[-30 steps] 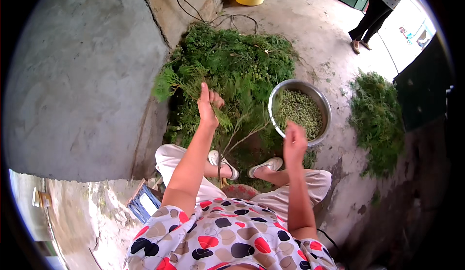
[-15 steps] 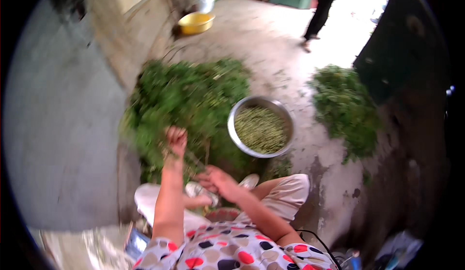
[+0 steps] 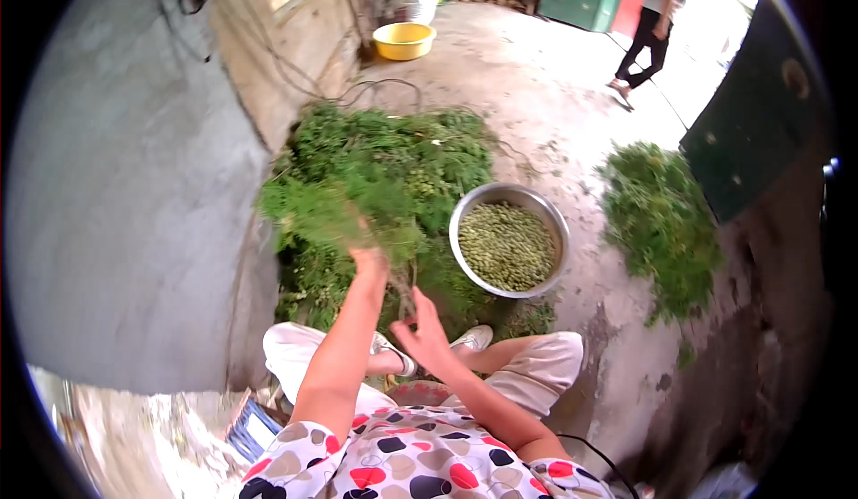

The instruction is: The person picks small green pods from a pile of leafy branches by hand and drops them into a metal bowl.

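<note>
My left hand (image 3: 368,259) is closed round a leafy green plant (image 3: 344,208) with feathery foliage; motion blurs the leaves and part of the fingers. The plant's bare brownish stems (image 3: 402,291) run back toward my right hand (image 3: 424,334). That hand is beside the stem ends, its thumb spread away from the fingers. Under and beyond both hands lies a broad heap of cut green plants (image 3: 384,146). Right of the heap stands a round metal basin (image 3: 561,247), filled with small green pods or berries (image 3: 507,247).
A second pile of green plants (image 3: 657,222) lies at the right, by a dark green door panel (image 3: 746,146). A yellow tub (image 3: 404,43) stands by the far left wall, near loose cables (image 3: 384,83). Another person (image 3: 650,34) is at the far right.
The view has shifted, so the scene sits further right in it. My left hand has moved with the plant, and my right hand's fingers now point upward. The far person has stepped.
</note>
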`<state>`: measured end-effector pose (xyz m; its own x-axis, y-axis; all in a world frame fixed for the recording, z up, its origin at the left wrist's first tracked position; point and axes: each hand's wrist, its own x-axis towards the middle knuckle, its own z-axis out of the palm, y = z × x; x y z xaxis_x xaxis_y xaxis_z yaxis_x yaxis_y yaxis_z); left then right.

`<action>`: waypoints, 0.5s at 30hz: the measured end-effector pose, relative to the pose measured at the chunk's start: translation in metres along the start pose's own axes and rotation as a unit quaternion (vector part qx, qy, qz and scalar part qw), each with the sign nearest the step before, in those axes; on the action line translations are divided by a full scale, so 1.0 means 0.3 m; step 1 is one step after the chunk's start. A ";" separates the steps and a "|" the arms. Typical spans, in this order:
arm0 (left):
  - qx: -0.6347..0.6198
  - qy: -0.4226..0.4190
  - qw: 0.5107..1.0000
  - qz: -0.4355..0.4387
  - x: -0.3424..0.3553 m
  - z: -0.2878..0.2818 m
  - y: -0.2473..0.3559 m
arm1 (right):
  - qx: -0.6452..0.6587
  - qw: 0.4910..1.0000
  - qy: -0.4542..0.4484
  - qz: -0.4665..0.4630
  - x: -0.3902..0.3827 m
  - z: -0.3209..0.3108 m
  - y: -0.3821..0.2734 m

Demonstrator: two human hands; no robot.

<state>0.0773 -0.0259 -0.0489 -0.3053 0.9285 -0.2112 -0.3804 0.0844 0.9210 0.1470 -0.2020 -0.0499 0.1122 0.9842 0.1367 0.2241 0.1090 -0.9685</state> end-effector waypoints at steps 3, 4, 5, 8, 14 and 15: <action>-0.038 -0.016 0.999 0.009 -0.003 0.001 0.042 | -0.057 0.995 0.029 -0.082 0.026 -0.018 0.050; -0.044 -0.018 0.999 0.006 -0.011 0.005 0.062 | -0.022 0.999 0.010 -0.040 0.030 -0.030 0.067; -0.047 -0.016 0.999 0.007 -0.003 -0.006 0.070 | 0.013 1.000 -0.008 0.002 0.033 -0.037 0.080; -0.034 -0.183 0.981 -0.059 0.022 -0.096 0.080 | 0.105 0.991 -0.017 0.085 0.057 -0.058 0.014; 0.074 -0.128 0.989 -0.022 -0.139 -0.135 0.107 | 0.132 0.985 0.013 0.110 0.108 -0.121 0.030; 0.151 -0.111 0.981 0.051 -0.156 -0.136 0.102 | 0.140 0.983 0.021 0.119 0.110 -0.136 0.040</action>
<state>0.0443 -0.0816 -0.0243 -0.1190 0.9907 -0.0666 -0.0720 0.0583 0.9957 0.1928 -0.1740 -0.0485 0.1710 0.9804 -0.0978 -0.0889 -0.0835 -0.9925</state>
